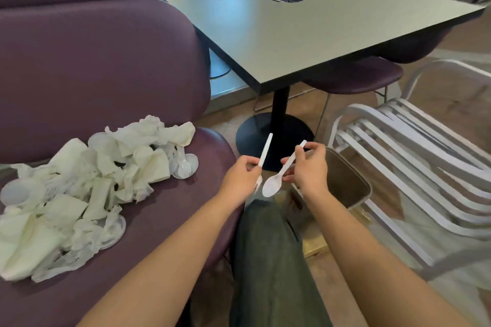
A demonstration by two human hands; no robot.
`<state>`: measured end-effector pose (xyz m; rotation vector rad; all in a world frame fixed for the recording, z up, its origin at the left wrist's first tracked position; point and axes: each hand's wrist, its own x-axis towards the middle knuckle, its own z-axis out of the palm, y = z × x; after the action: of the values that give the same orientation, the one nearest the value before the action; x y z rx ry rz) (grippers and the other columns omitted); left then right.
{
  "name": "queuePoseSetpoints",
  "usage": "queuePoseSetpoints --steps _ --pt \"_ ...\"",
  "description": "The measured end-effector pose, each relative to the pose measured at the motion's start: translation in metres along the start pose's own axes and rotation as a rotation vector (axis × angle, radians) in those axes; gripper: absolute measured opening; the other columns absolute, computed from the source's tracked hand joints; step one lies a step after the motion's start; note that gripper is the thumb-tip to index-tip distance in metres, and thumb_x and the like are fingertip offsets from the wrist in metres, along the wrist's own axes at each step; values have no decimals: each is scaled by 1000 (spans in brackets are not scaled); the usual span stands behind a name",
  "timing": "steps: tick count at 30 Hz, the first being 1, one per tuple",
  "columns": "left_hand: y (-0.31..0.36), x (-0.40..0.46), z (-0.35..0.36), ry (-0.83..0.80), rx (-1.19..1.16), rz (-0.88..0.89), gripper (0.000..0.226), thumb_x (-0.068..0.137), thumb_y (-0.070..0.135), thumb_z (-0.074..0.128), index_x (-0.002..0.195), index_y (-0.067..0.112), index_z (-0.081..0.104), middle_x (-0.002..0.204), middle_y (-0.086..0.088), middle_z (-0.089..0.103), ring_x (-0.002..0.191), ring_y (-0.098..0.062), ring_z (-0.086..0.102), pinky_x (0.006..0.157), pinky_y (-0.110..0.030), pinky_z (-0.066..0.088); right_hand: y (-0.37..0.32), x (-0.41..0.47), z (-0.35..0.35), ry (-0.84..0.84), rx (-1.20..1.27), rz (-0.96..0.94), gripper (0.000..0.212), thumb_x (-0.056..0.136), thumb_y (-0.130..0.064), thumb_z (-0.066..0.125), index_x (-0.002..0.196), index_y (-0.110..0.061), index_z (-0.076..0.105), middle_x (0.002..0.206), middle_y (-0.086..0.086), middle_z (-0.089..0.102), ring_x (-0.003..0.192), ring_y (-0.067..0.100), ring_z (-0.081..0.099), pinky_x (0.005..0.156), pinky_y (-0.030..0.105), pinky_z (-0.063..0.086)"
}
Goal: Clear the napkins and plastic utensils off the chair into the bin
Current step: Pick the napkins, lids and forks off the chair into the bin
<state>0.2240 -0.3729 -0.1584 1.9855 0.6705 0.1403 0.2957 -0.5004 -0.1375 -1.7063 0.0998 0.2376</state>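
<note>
Above bin (342,180), right hand (309,167) pinches white plastic spoon (281,174), bowl down. Left hand (243,175) grips second white utensil (265,150), handle up. Napkin and utensil pile (87,188) sits on purple chair (164,210), left of both hands.

The bin (342,183) stands open-topped between the purple chair (164,220) and the white slatted chair (414,156), with open air above its mouth. The desk (305,34) edge and its black pedestal (276,130) stand just behind. A trousered leg (268,260) fills the gap between purple chair and bin.
</note>
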Motion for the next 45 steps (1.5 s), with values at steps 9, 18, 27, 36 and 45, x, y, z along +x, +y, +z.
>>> queuePoseSetpoints --steps 9,18,27,36,45 --pt "41 43 96 -195 65 -24 10 89 30 65 96 32 57 84 7 60 88 -23 66 80 -43 58 14 50 -73 202 -217 -69 13 99 -22 53 110 -24 47 90 -8 57 88 19 65 78 47 59" --pt "34 53 158 -357 129 -112 51 93 34 62 139 13 50 132 -7 61 121 -21 57 104 -31 43 65 70 -97 15 -438 100 39 97 -21 57 135 -12 51 129 8 62 117 23 58 93 29 44" --pt "24 49 105 -172 22 -18 26 95 31 56 120 25 63 112 5 64 102 -12 59 81 -23 43 51 56 -61 -135 -449 -13 31 98 -20 55 127 -13 60 125 4 64 116 19 58 93 24 41" --pt "-22 26 -17 113 -43 -69 11 79 47 55 78 47 66 88 18 69 89 -13 68 88 -41 54 16 8 31 -320 -464 -165 19 95 -19 57 111 -17 68 108 -1 69 95 11 58 79 23 41" --pt "-99 -35 -114 322 -11 -181 8 88 36 59 81 39 62 95 8 70 93 -17 67 89 -37 51 27 -64 122 -496 -522 -189 15 92 -20 58 101 -22 69 103 -4 70 89 13 60 76 26 46"
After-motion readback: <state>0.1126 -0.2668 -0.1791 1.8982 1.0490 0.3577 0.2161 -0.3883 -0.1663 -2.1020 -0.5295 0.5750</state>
